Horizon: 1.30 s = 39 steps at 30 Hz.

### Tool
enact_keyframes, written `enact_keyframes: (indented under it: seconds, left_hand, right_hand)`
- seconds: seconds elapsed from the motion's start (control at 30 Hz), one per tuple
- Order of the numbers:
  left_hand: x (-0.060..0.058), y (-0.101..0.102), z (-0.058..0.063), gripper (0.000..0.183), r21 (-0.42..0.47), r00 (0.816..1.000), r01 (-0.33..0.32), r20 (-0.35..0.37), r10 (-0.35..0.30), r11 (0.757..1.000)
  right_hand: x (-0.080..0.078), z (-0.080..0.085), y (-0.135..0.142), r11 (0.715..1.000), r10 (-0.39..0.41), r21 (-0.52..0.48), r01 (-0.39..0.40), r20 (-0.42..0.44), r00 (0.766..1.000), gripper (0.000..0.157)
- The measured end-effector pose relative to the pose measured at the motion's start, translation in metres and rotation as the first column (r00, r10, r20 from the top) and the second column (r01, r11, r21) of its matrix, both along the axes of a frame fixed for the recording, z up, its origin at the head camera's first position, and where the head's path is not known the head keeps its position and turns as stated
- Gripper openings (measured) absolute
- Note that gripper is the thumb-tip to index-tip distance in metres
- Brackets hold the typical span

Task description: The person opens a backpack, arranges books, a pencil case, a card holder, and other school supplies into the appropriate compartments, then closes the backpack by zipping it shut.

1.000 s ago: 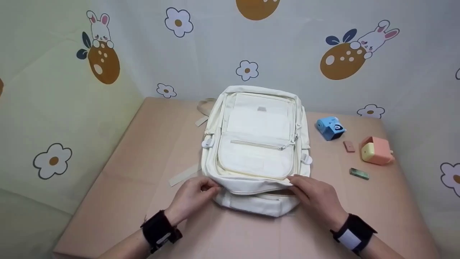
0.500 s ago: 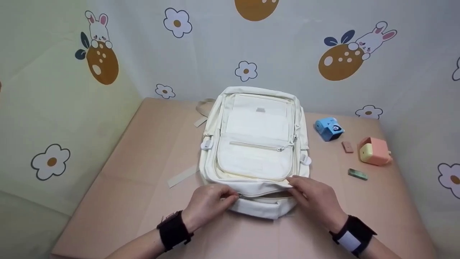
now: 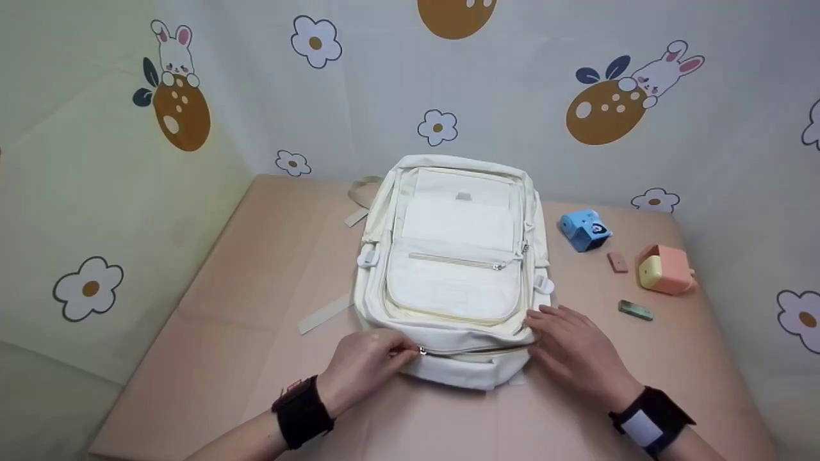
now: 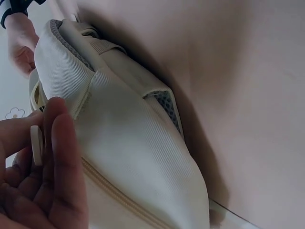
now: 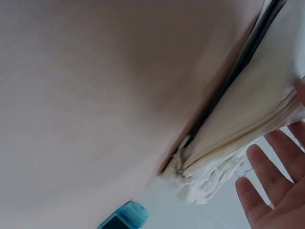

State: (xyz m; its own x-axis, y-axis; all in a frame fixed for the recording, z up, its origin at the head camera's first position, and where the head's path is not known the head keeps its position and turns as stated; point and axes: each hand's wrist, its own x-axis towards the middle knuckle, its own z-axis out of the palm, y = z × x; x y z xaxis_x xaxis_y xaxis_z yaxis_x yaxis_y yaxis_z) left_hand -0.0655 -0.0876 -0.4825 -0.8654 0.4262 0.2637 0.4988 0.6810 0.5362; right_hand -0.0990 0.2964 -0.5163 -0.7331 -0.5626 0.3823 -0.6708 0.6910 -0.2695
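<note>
A cream backpack [image 3: 458, 288] lies on its back, its near end towards me. My left hand [image 3: 368, 365] pinches a zipper pull at the left part of the near-end zipper [image 3: 474, 351]. In the left wrist view, a flat pale pull tab [image 4: 36, 145] shows between thumb and finger of the left hand [image 4: 43, 167]. My right hand [image 3: 580, 352] is at the bag's near right corner, fingers fairly straight and touching its side. The right wrist view shows the right hand [image 5: 279, 186] with fingers spread beside the fabric [image 5: 248, 109].
To the right of the bag lie a blue sharpener-like box [image 3: 584, 230], a small pink block [image 3: 617, 262], a pink and yellow sharpener-like box [image 3: 666, 270] and a green block [image 3: 635, 310]. Pale straps [image 3: 325, 315] stick out at the left. A patterned cloth wall [image 3: 500, 83] stands behind.
My left hand has moved right from the bag's near left corner onto the zipper. My right hand has let go of the bag's edge and shifted right, fingers straighter. The gap in the zipper has narrowed.
</note>
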Motion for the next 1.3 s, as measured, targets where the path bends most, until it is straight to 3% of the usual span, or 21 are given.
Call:
enact_keyframes:
  seconds: [0.13, 0.3, 0.63, 0.83, 1.03, 1.13, 1.3]
  left_hand:
    - [-0.001, 0.001, 0.001, 0.006, -0.046, 1.0, -0.005, 0.03, 0.006, 0.999]
    - [-0.001, 0.004, 0.002, 0.008, -0.104, 1.0, 0.012, 0.029, -0.009, 0.994]
    - [-0.005, 0.019, 0.009, 0.007, -0.133, 0.997, 0.078, -0.002, -0.079, 0.988]
    - [-0.007, 0.038, 0.009, 0.007, -0.151, 0.987, 0.118, -0.086, -0.132, 0.981]
    - [-0.01, 0.065, 0.008, 0.015, -0.196, 0.961, 0.179, -0.177, -0.214, 0.964]
    - [-0.012, 0.074, 0.007, 0.016, -0.209, 0.954, 0.198, -0.183, -0.237, 0.958]
    - [-0.012, 0.073, 0.007, 0.009, -0.227, 0.961, 0.189, -0.156, -0.227, 0.955]
  right_hand:
    - [-0.004, -0.006, 0.008, 1.0, -0.016, 0.007, 0.016, 0.029, 0.999, 0.052]
    - [-0.009, -0.009, 0.009, 1.0, -0.02, 0.018, 0.02, 0.012, 1.0, 0.035]
    - [-0.013, 0.005, 0.001, 0.996, -0.049, 0.081, 0.047, 0.03, 0.998, 0.027]
    - [-0.013, 0.006, -0.005, 0.996, -0.073, 0.059, 0.069, 0.06, 0.996, 0.024]
    - [-0.012, 0.006, -0.008, 0.997, -0.075, 0.027, 0.075, 0.017, 0.997, 0.019]
    - [-0.012, 0.005, -0.009, 0.997, -0.078, 0.023, 0.078, 0.014, 0.997, 0.018]
    - [-0.011, 0.005, -0.006, 0.996, -0.084, 0.018, 0.084, 0.03, 0.996, 0.02]
